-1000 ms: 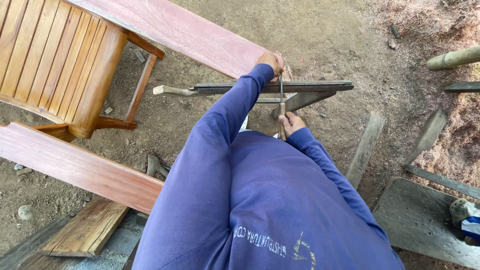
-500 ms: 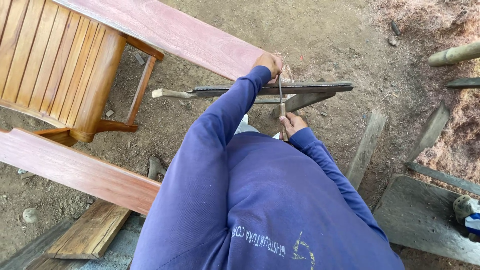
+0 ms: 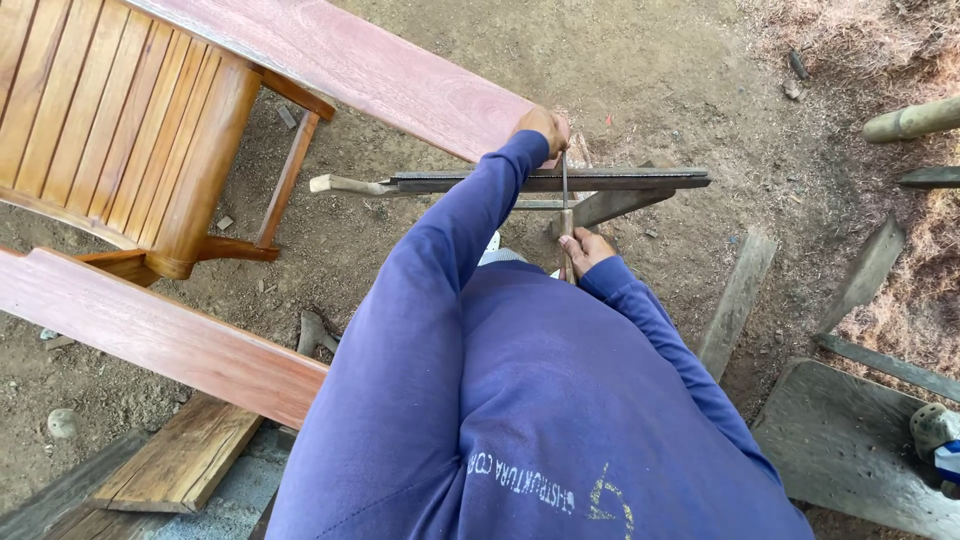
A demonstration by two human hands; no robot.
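A white and blue package (image 3: 948,460) shows at the right edge, low down, beside a grey rounded lump (image 3: 932,425) on a flat grey slab (image 3: 850,450); its printing cannot be made out.

The left hand (image 3: 541,128) reaches out at the end of a blue sleeve and is curled shut over the far tip of a thin metal file (image 3: 564,185), just where the reddish plank (image 3: 340,60) ends. The right hand (image 3: 583,247) sits close to the body, fingers wrapped around the file's wooden handle (image 3: 566,228). Between the two hands the file runs straight across a long dark saw blade (image 3: 550,181), touching its upper edge. The blade lies level, pale wooden grip (image 3: 345,185) to the left, held in a rough grey wooden stand (image 3: 610,205) above the dirt floor (image 3: 700,60).

To the left stands a slatted chair (image 3: 110,120) of smooth orange-brown wood. A second reddish plank (image 3: 150,335) crosses lower left, above worn boards (image 3: 180,460). Weathered grey stakes (image 3: 740,300) lie on the right, near sawdust (image 3: 900,40).
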